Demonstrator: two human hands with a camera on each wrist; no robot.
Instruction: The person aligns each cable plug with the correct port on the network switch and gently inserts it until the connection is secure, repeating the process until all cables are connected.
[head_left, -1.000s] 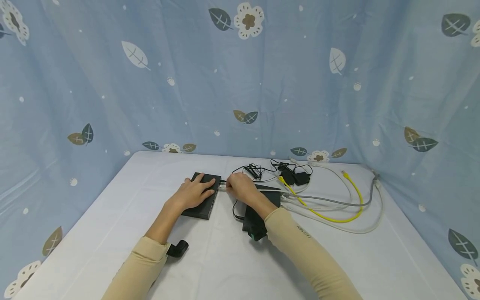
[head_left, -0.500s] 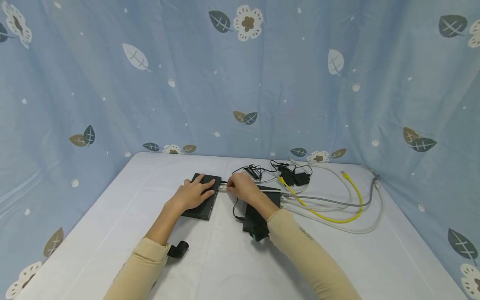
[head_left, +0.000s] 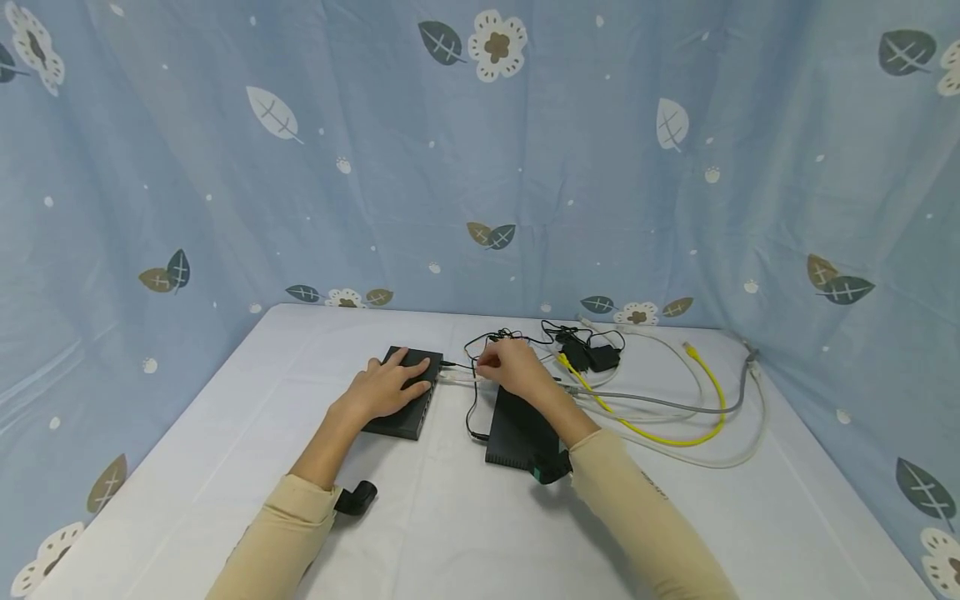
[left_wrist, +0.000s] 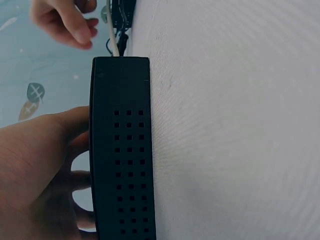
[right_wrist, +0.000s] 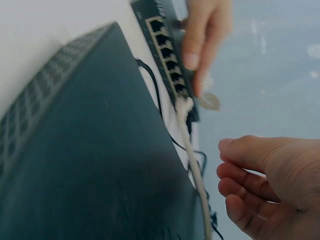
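A small black network switch lies on the white table. My left hand rests on its top with the fingers spread. In the right wrist view a white network cable is plugged into the end port of the switch's port row. My right hand hovers over the far end of a second, larger black box. Its fingers are loosely bent, and the right wrist view shows the hand holding nothing, a little apart from the white cable.
Yellow and grey network cables loop across the table's right side, among white ones. Behind the larger box lie black power adapters with tangled cords. A thin black cord runs to the larger box's left side.
My right hand has left the plug at the switch and moved right, over the larger box, its fingers letting go. My left hand has stayed on the switch.
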